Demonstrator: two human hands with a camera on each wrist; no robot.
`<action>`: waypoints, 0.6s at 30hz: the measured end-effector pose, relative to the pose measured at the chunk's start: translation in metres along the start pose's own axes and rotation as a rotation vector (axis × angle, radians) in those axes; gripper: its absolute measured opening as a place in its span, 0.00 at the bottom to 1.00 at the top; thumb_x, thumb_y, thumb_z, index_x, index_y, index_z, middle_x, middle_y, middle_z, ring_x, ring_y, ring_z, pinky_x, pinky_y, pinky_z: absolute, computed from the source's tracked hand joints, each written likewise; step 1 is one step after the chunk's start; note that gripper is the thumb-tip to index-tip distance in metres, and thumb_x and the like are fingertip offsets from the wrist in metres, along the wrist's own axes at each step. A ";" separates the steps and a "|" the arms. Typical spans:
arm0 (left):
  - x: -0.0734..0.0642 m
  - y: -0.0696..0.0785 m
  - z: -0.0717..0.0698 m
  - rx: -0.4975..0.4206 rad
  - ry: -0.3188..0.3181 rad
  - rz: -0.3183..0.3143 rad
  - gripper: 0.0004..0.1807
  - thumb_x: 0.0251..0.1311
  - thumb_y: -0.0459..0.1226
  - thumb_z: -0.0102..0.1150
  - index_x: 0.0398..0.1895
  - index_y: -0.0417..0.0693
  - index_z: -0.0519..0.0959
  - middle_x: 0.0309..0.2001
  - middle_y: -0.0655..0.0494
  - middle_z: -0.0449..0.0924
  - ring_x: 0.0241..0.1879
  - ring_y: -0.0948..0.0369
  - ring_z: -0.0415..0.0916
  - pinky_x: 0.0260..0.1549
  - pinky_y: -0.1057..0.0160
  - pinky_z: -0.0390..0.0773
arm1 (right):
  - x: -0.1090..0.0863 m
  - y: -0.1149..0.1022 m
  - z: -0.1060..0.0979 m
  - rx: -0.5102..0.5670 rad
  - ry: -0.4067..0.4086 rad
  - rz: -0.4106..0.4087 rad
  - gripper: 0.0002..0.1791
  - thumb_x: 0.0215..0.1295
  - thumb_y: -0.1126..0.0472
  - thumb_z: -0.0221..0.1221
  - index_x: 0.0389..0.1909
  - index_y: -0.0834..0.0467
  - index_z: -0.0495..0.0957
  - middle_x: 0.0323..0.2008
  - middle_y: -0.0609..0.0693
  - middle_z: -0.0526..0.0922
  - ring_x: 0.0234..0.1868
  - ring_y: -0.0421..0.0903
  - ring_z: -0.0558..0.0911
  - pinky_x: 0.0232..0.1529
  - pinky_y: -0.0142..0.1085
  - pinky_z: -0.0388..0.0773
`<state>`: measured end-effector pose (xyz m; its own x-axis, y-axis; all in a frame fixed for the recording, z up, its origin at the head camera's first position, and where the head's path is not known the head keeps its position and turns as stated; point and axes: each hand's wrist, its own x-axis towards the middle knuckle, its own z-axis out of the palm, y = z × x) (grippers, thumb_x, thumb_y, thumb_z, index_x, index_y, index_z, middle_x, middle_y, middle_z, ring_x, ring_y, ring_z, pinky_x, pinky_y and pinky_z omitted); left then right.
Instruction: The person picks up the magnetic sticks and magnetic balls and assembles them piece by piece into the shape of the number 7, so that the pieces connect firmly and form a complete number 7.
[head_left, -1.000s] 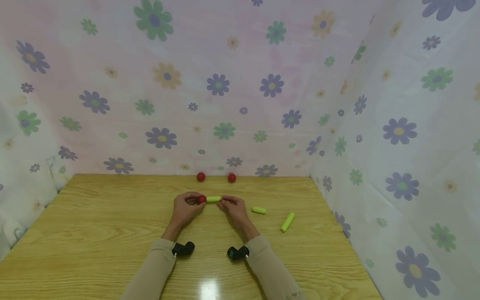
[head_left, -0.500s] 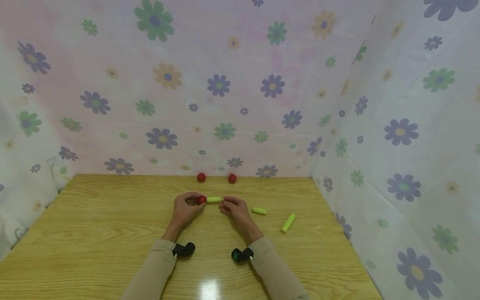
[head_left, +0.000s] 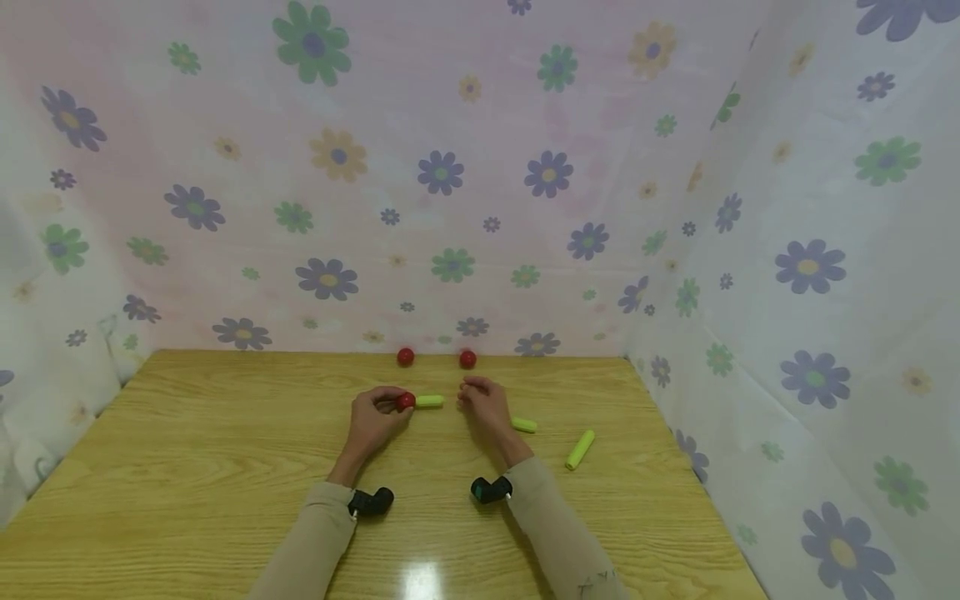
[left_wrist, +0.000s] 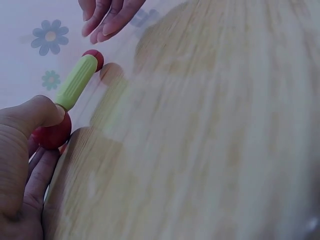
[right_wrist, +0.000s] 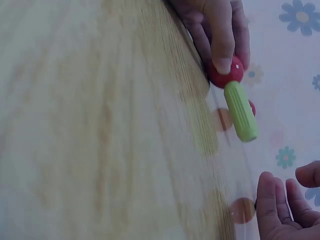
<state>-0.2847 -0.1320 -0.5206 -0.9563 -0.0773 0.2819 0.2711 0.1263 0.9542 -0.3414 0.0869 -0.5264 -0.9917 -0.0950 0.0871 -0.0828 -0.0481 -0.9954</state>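
My left hand [head_left: 372, 421] pinches a red ball [head_left: 407, 401] between thumb and fingers. A short yellow-green ribbed stick [head_left: 431, 401] juts from the ball toward the right, joined end to end with it. In the right wrist view the stick [right_wrist: 241, 111] has its far end free. My right hand [head_left: 486, 408] holds nothing; its fingers are relaxed, a small gap away from that free end. In the left wrist view, the right hand's fingers hang beyond the stick [left_wrist: 77, 82], with another red ball [left_wrist: 95, 57] behind it.
Two red balls, one on the left [head_left: 406, 357] and one on the right [head_left: 468, 359], lie at the table's back edge. A short green stick [head_left: 525, 425] is partly behind the right hand, and a longer green stick [head_left: 581, 450] lies farther right. Flowered cloth surrounds the wooden table [head_left: 225, 467].
My right hand has let go of the stick's free end and moved right and slightly back, now covering part of the short loose stick. The left hand keeps its grip on the ball.
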 end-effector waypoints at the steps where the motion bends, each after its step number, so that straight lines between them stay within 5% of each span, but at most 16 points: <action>1: 0.000 0.000 0.000 0.000 -0.001 -0.001 0.15 0.56 0.21 0.68 0.47 0.23 0.82 0.48 0.27 0.82 0.50 0.35 0.82 0.53 0.44 0.82 | 0.003 0.000 0.000 -0.008 0.019 0.006 0.16 0.74 0.70 0.55 0.56 0.78 0.74 0.47 0.67 0.82 0.38 0.44 0.84 0.43 0.34 0.86; 6: 0.005 -0.016 0.000 0.008 0.010 -0.010 0.15 0.55 0.22 0.70 0.47 0.27 0.83 0.48 0.30 0.83 0.50 0.38 0.83 0.52 0.50 0.84 | 0.021 -0.003 -0.002 -0.082 0.092 0.035 0.15 0.73 0.72 0.55 0.55 0.79 0.75 0.48 0.73 0.80 0.43 0.61 0.84 0.46 0.43 0.86; 13: 0.012 -0.038 0.001 -0.010 0.023 -0.007 0.14 0.54 0.24 0.72 0.46 0.32 0.85 0.48 0.33 0.84 0.49 0.41 0.84 0.51 0.54 0.85 | 0.034 -0.007 -0.003 -0.202 0.207 -0.021 0.15 0.70 0.73 0.56 0.54 0.78 0.77 0.44 0.64 0.82 0.40 0.45 0.81 0.38 0.28 0.79; 18: 0.013 -0.039 0.000 -0.013 0.022 0.002 0.15 0.54 0.23 0.72 0.46 0.31 0.85 0.49 0.33 0.84 0.49 0.41 0.84 0.51 0.56 0.85 | 0.043 -0.006 -0.005 -0.237 0.194 -0.007 0.20 0.69 0.71 0.60 0.59 0.74 0.75 0.55 0.68 0.78 0.53 0.61 0.81 0.52 0.43 0.84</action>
<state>-0.3077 -0.1379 -0.5544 -0.9531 -0.0983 0.2862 0.2749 0.1139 0.9547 -0.3841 0.0881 -0.5166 -0.9894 0.0971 0.1075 -0.0880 0.1872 -0.9784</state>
